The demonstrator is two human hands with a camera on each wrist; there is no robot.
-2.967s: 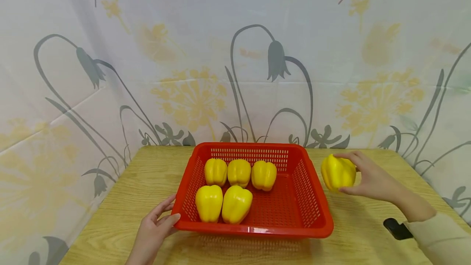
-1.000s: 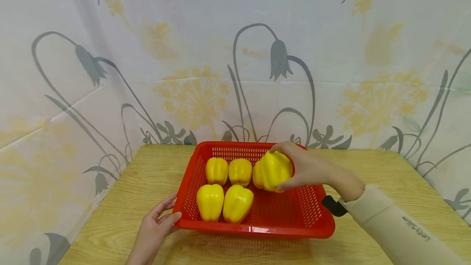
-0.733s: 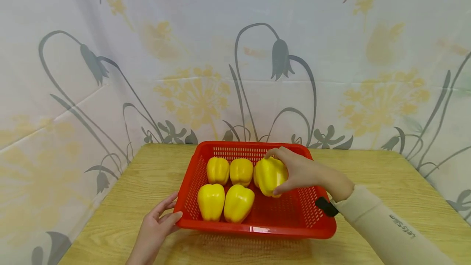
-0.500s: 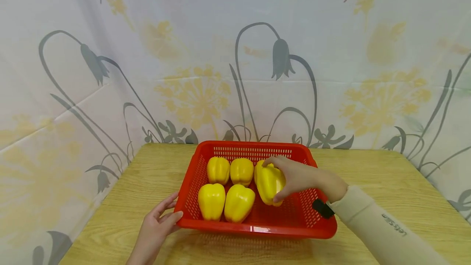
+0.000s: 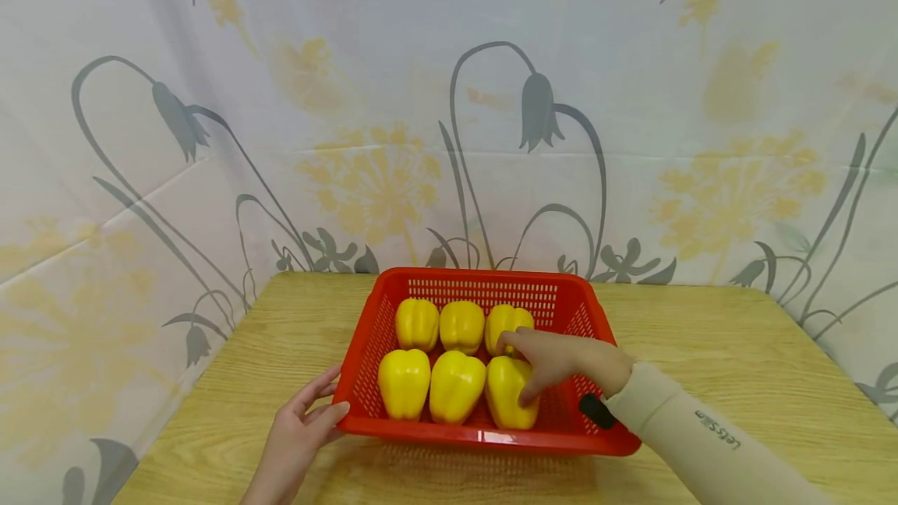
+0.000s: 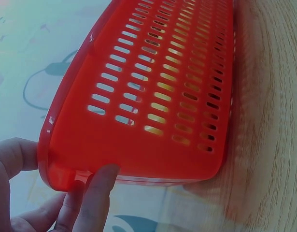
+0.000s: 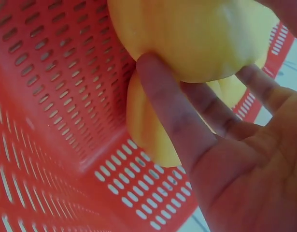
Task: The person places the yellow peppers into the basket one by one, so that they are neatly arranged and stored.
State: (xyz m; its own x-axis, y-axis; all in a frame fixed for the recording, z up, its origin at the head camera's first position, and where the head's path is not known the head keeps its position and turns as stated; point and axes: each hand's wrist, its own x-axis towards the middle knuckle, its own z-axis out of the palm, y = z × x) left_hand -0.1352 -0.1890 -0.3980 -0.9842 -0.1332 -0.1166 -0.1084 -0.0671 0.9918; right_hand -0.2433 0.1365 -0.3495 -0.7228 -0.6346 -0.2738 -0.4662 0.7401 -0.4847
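In the head view a red plastic basket (image 5: 421, 432) with slotted walls holds yellow bell peppers in two rows of three. My right hand (image 5: 554, 357) reaches over the right side and grips the front-right bell pepper (image 5: 503, 390), thumb on its near side, fingers across its top. The right wrist view shows fingertips against that pepper (image 7: 191, 38), with another pepper (image 7: 150, 125) behind it. My left hand (image 5: 300, 425) grips the basket's front-left corner, thumb on the rim. In the left wrist view its fingers (image 6: 99, 198) are under and against the basket wall (image 6: 138, 150).
A wood-grain table (image 5: 245, 380) bears the basket. A cloth backdrop (image 5: 393, 100) with printed flowers hangs behind and to the left of the table. A black device (image 5: 598, 411) sits at my right wrist, close to the basket's right rim.
My right hand has carried the bell pepper from right of the basket, over its rim, then forward and down into the front row's right spot. The left hand has stayed at the corner.
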